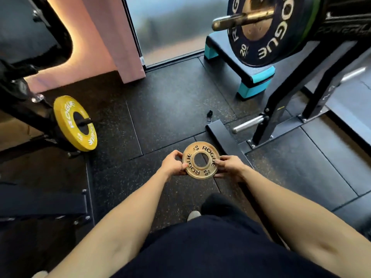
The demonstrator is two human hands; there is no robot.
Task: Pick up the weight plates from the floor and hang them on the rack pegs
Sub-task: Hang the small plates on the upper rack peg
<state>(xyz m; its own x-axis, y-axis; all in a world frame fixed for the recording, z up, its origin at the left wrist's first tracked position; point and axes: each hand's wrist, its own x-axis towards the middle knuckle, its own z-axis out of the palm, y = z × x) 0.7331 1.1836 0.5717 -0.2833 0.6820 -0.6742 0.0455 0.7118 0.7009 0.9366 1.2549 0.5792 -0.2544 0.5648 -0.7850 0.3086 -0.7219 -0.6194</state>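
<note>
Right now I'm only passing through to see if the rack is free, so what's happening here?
A person is tidying weight plates. Both hands, left hand and right hand, pinch opposite edges of a small gold-coloured metal Rogue plate, held above the black rubber floor. A yellow Rogue plate already hangs on a peg of the black rack at left. At right, a bare silver peg sticks out low on another rack, below a large black Rogue plate.
</note>
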